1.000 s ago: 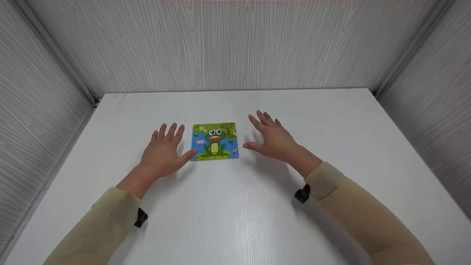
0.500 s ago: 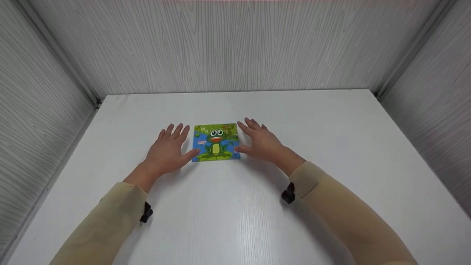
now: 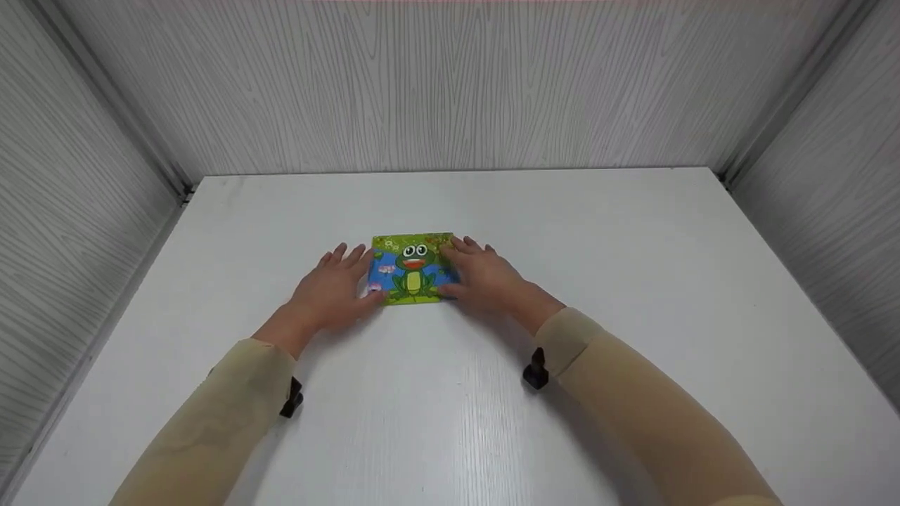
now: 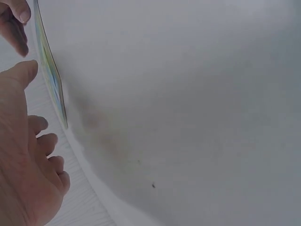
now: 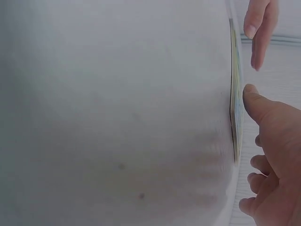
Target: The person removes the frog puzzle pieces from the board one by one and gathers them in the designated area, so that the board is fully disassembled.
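A thin square picture board with a cartoon frog on green and blue lies flat on the white table. At its left edge is my left hand, fingers extended forward, the thumb over the lower left corner. My right hand reaches in from the other side, its thumb and forefinger overlapping the board's right edge. In the left wrist view the board shows edge-on beside the spread thumb. The right wrist view has the board edge-on too, close to the right thumb. Neither hand grips it.
The white tabletop spreads around the board. A grey wood-grain panel rises behind it, with side panels on the left and right. A small black device sits at each cuff.
Both hands have come inward and lower towards the board, the right one travelling furthest, leftward. Fingers now overlap both side edges. The board has hardly shifted.
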A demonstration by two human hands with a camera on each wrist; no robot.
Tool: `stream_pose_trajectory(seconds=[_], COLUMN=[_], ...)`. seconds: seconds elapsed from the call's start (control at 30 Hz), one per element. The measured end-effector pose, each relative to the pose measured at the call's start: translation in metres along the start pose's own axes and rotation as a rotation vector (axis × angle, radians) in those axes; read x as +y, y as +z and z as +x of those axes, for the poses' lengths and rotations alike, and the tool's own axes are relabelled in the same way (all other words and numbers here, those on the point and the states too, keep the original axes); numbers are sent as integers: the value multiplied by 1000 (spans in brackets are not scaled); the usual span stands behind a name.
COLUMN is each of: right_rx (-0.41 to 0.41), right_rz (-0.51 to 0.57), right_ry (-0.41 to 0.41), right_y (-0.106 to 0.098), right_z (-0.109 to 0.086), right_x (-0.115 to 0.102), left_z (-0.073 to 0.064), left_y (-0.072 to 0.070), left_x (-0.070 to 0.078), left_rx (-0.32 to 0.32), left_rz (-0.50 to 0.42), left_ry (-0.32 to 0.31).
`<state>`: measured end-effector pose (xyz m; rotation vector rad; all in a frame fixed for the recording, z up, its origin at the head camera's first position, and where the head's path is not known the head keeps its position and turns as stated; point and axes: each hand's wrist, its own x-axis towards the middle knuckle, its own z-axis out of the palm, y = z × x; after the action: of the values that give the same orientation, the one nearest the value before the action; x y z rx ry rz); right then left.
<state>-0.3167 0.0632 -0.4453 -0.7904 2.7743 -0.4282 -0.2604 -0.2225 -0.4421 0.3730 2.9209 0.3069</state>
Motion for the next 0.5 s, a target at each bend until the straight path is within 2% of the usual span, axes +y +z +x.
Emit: stream_pose_trajectory(seconds=[0.23, 0.5], right_rx=[-59, -97], right_rz=[-29, -26], right_ry=[-22, 11], right_y=[4, 3], right_z=[0, 2], right_x=[2, 0], left_z=[3, 8], left_y=[3, 4], left_x=[4, 1], left_rx=[-57, -67], left_rz=[-27, -12], left_ry=[7, 48])
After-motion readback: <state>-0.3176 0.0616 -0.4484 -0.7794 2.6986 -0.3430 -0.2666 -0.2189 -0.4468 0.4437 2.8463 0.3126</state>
